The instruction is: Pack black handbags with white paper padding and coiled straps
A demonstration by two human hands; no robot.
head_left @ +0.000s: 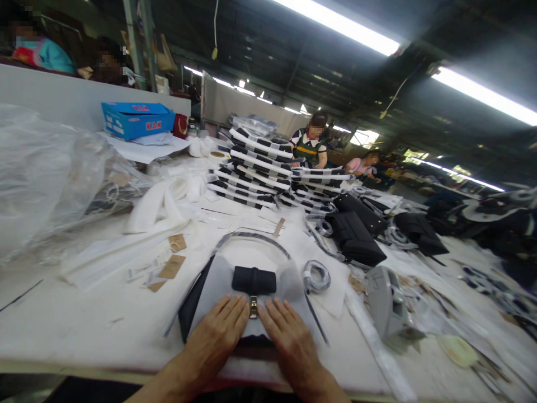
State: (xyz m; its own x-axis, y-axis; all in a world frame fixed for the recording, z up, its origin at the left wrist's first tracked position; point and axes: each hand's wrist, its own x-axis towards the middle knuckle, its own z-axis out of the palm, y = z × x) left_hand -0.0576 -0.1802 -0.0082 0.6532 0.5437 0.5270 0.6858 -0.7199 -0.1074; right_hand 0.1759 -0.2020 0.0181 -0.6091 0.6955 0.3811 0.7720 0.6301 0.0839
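A black handbag (253,279) lies flat on the white table (84,330) in front of me, wrapped in thin white paper (213,291), with its handle arching away and a metal clasp (253,307) at its flap. My left hand (220,330) lies flat on the paper left of the clasp, fingers stretched out. Right of the clasp, my right hand (285,330) presses flat in the same way. Neither hand holds anything.
Stacks of black-and-white striped boxes (255,168) stand behind, black bags (356,235) to the right. A coiled strap (315,275), a grey tool (388,305), brown tags (173,266), a clear plastic bag (42,179) and a blue box (136,118) lie around. Other people work at the back.
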